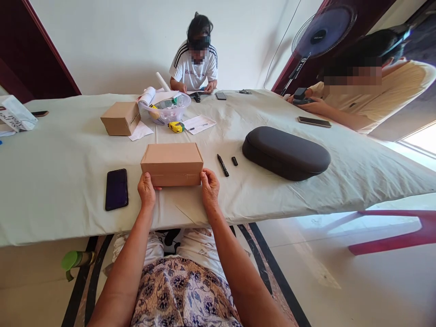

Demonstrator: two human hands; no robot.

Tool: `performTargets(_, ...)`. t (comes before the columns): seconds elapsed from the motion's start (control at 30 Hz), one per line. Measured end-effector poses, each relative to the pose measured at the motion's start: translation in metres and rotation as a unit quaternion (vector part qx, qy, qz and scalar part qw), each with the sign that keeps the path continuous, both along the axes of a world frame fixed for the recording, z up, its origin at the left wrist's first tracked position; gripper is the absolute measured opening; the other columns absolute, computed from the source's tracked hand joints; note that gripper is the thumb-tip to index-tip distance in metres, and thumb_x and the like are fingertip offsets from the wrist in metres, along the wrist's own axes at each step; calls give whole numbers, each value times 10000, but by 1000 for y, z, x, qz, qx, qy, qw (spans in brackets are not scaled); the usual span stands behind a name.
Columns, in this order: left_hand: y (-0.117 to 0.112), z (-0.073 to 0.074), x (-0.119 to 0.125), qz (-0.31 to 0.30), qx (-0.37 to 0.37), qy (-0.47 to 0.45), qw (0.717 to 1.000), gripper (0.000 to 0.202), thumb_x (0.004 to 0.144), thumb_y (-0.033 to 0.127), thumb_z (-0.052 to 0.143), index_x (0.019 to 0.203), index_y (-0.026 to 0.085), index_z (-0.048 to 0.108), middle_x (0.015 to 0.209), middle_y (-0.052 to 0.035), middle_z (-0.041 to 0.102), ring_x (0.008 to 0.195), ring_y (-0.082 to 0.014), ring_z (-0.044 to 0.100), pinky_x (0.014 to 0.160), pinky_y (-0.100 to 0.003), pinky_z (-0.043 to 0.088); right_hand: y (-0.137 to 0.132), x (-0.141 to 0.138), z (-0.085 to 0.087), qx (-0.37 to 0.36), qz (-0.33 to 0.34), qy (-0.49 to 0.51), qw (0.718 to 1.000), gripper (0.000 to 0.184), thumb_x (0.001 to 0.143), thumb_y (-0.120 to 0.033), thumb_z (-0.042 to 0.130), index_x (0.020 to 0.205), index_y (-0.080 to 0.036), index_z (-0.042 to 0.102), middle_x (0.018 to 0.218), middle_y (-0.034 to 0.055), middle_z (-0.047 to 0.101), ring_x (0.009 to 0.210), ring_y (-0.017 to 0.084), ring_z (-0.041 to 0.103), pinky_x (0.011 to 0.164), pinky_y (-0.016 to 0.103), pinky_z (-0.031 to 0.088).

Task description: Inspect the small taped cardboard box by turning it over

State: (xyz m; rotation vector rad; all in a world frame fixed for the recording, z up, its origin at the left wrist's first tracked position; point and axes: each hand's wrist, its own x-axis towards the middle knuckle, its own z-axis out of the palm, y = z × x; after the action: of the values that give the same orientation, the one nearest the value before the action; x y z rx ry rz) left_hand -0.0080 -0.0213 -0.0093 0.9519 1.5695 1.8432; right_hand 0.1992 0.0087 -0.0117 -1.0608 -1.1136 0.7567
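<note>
Both forearms reach up from the bottom of the frame, elbows out, wrists nearly straight. The left hand (146, 190) sits at the near left corner of a closed cardboard box (172, 160), fingers bent together against the corner and the thumb laid rightward along the bottom of the front wall. The right hand (210, 186) mirrors it at the near right corner, fingers curled close and pressed to the box's edge. The box is clasped between the two hands and rests flat on the cloth-covered table (61, 181), just below the centre of the frame near the table's front edge.

The fingertips of both hands are hidden behind their own knuckles, so how far they wrap the side walls cannot be told. The box's lid is down and nothing of its inside shows.

Left of the box lies a dark phone (116, 189); to its right lie a black pen (222, 165), its cap (234, 161) and a zipped dark case (286, 152). Higher up, left of centre, a second box (120, 118) stands shut beside a clear bowl (169, 109); the bowl holds a clear bottle and something yellow, hard to make out.
</note>
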Motion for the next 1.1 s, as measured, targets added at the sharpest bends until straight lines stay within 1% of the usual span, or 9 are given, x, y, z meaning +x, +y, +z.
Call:
performTargets(0.3,2,0,0,23,4,-9,1000,758,786,866,445,910,138,613,860,-76,629,642,-148,607,400,-255,529,-2,0,-3,1,-7,-63,998,435,887,-555,547,1019,-178,718,926,66,687,851,178,610,765,314,514)
performTargets(0.47,2,3,1,21,20,-28,999,744,785,853,468,960,143,609,903,-81,619,661,-145,606,392,-243,529,-1,-3,-7,2,21,-40,999,408,893,-550,549,1023,-187,683,945,57,669,722,132,580,642,274,521)
performTargets(0.6,1,4,2,-17,48,-48,998,716,809,790,528,1186,184,583,1108,-118,632,818,-179,648,439,-229,559,1,-4,-8,21,18,-24,999,319,896,-483,556,1029,-211,654,996,53,674,697,117,584,650,280,551)
performTargets(0.7,2,4,4,-60,60,-40,996,752,805,712,619,1379,245,486,1290,-137,600,989,-222,655,494,-227,592,4,-2,-11,15,0,-14,1000,312,893,-455,547,1063,-205,625,1042,63,676,725,118,602,673,290,569)
performTargets(0.83,3,0,7,-101,54,2,993,863,770,656,696,1478,274,385,1438,-141,529,1165,-278,622,556,-252,618,8,0,-16,-2,-20,6,1000,335,887,-456,544,1072,-183,598,1078,82,668,745,119,608,684,298,576)
performTargets(0.9,4,-3,9,-103,46,33,993,946,748,629,736,1517,262,324,1456,-156,521,1195,-296,625,653,-314,645,8,0,-17,-5,-24,-10,1000,353,880,-461,563,1103,-188,582,1100,86,658,779,127,616,708,307,578)
performTargets(0.97,3,-5,11,-88,33,83,992,1028,721,591,785,1542,242,274,1464,-173,523,1266,-316,601,863,-408,635,6,-3,-18,-5,-31,-46,998,424,847,-467,627,1165,-197,551,1163,97,628,827,140,624,733,319,575)
performTargets(1.03,1,-6,15,-62,21,144,987,1073,697,561,823,1547,218,263,1485,-193,510,1365,-331,536,1075,-480,526,2,-8,-17,-7,-49,-96,994,589,784,-484,719,1256,-204,506,1230,112,576,857,155,622,765,344,570)
performTargets(1.1,-1,-6,20,-29,9,197,980,1105,668,555,850,1539,191,274,1507,-220,486,1417,-349,486,1162,-505,438,-1,-14,-17,-8,-77,-153,985,780,714,-519,794,1342,-209,450,1254,124,540,885,176,609,813,379,561)
